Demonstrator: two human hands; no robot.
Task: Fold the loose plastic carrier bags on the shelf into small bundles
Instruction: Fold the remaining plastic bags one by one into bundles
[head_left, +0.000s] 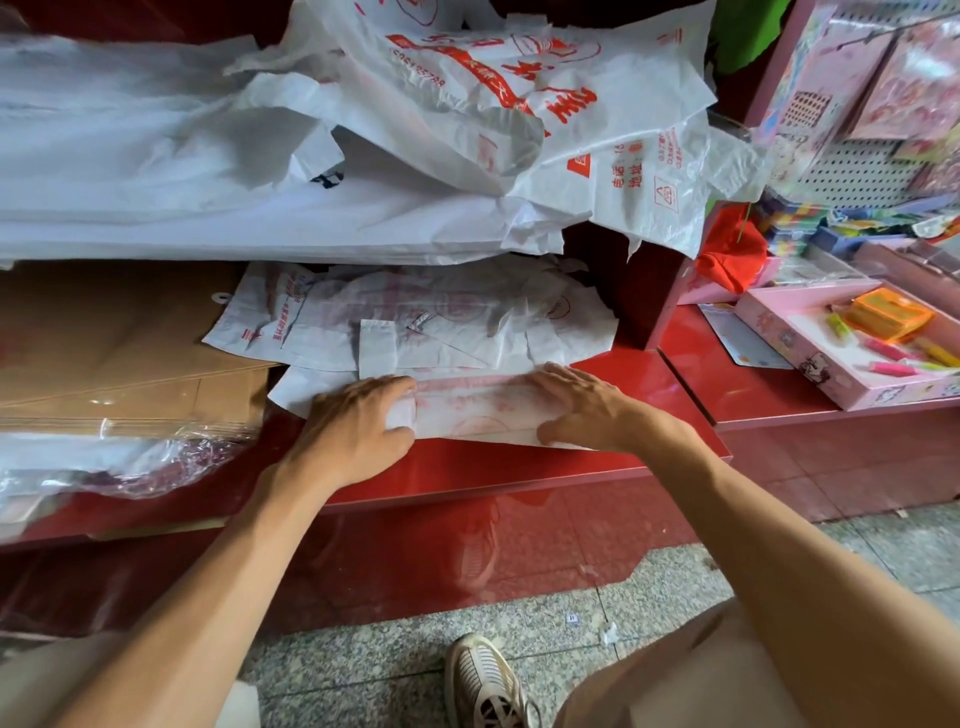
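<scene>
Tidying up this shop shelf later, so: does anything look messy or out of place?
Yes. Crumpled carrier bags spill untidily over the upper stack, one hanging off its right edge. Scraps of litter lie on the floor below.

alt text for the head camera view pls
Both hands, left hand and right hand, press a folded white plastic bag flat on a red shelf. More loose bags are heaped behind, with cardboard at left.

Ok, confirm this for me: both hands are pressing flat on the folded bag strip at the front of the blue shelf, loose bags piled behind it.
Wrong on one point: the shelf is red, not blue, as the head view shows. The rest holds: the left hand and right hand press flat on the folded bag strip, loose bags piled behind it.
</scene>
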